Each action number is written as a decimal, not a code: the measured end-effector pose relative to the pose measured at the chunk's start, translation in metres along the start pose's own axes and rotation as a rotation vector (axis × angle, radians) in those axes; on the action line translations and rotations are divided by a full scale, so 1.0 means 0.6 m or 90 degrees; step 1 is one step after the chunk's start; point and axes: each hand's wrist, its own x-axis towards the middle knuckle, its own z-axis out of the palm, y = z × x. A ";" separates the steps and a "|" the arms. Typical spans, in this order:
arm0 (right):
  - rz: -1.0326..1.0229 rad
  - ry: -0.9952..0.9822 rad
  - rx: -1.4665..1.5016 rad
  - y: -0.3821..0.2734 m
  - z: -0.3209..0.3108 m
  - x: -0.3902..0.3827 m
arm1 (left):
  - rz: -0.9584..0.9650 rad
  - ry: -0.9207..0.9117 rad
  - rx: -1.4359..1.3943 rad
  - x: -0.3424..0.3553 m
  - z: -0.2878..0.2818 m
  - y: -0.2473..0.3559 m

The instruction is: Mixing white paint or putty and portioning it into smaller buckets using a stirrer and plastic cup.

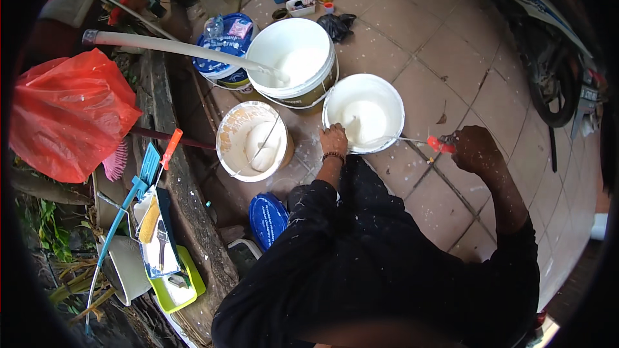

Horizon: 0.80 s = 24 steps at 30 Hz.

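Observation:
A white bucket (382, 92) with white paint in it stands on the tiles in front of me. My left hand (333, 138) grips its near left rim, fingers curled over the edge, a bracelet at the wrist. In my right hand (476, 148) is the red handle of a tool (440, 144). Its thin metal rod reaches left over the bucket's rim; where it ends inside is hard to make out. Beside it on the left, a smaller paint-stained bucket (225, 130) holds whitish material, with a thin rod across its mouth.
Behind stands a larger bucket (325, 45) of white paint with a long pole (174, 46) leaning out. A blue-lidded bucket (219, 48) adjoins it. At left are paint trays (198, 274), a brush and a red plastic sheet (74, 113). A motorcycle (548, 58) stands far right.

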 end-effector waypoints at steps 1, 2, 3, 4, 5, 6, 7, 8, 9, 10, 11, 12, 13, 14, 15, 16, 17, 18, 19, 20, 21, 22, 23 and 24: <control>0.023 -0.022 -0.012 -0.009 -0.026 -0.004 | -0.004 0.023 -0.004 -0.001 0.004 0.001; 0.034 -0.012 -0.009 -0.012 -0.032 -0.010 | 0.007 0.010 -0.011 -0.003 0.006 0.003; 0.041 0.001 -0.008 -0.012 -0.033 -0.015 | 0.006 0.019 -0.009 -0.006 0.008 0.004; 0.049 -0.009 -0.007 -0.008 -0.026 -0.019 | 0.004 0.032 -0.005 -0.008 0.007 0.007; 0.036 -0.002 -0.004 -0.006 -0.017 -0.019 | 0.010 0.026 -0.009 -0.010 0.005 0.010; 0.022 0.007 -0.002 -0.005 -0.007 -0.018 | 0.007 0.022 -0.024 -0.011 0.003 0.013; 0.024 0.002 -0.002 -0.005 0.005 -0.016 | 0.001 0.019 -0.038 -0.014 0.004 0.013; 0.036 -0.012 0.013 -0.003 0.018 -0.014 | 0.000 0.029 -0.048 -0.017 0.004 0.014; 0.048 -0.025 0.028 0.000 0.025 -0.014 | 0.000 0.026 -0.050 -0.015 0.005 0.014; 0.046 -0.030 0.028 0.002 0.028 -0.016 | -0.003 0.031 -0.060 -0.016 0.006 0.013; 0.055 -0.030 0.043 0.004 0.030 -0.017 | -0.006 0.038 -0.071 -0.018 0.007 0.012; 0.063 -0.030 0.056 0.006 0.032 -0.019 | -0.007 0.033 -0.072 -0.023 0.009 0.009; 0.064 -0.033 0.054 0.014 0.040 -0.020 | -0.014 0.064 -0.084 -0.024 0.011 0.007; 0.051 -0.021 0.049 0.025 0.057 -0.022 | -0.020 0.095 -0.097 -0.025 0.013 0.007; 0.037 -0.010 0.044 0.034 0.074 -0.025 | -0.019 0.092 -0.101 -0.027 0.015 0.007; 0.039 -0.012 0.042 0.043 0.087 -0.027 | -0.023 0.104 -0.111 -0.029 0.016 0.006; 0.042 -0.003 0.067 0.049 0.099 -0.027 | -0.029 0.117 -0.120 -0.030 0.017 0.005; 0.044 0.006 0.092 0.056 0.112 -0.027 | -0.030 0.116 -0.122 -0.031 0.019 0.005; 0.044 0.004 0.091 0.061 0.127 -0.027 | -0.038 0.123 -0.134 -0.031 0.022 0.004; 0.069 -0.026 0.089 0.067 0.144 -0.025 | -0.045 0.130 -0.146 -0.030 0.024 0.005; 0.094 -0.056 0.087 0.071 0.159 -0.023 | -0.052 0.138 -0.158 -0.028 0.026 0.005; 0.094 -0.056 0.085 0.074 0.173 -0.022 | -0.052 0.139 -0.160 -0.027 0.026 0.006; 0.061 -0.019 0.119 0.075 0.186 -0.023 | -0.059 0.134 -0.163 -0.027 0.025 0.007; 0.028 0.017 0.152 0.078 0.198 -0.024 | -0.065 0.130 -0.166 -0.026 0.024 0.009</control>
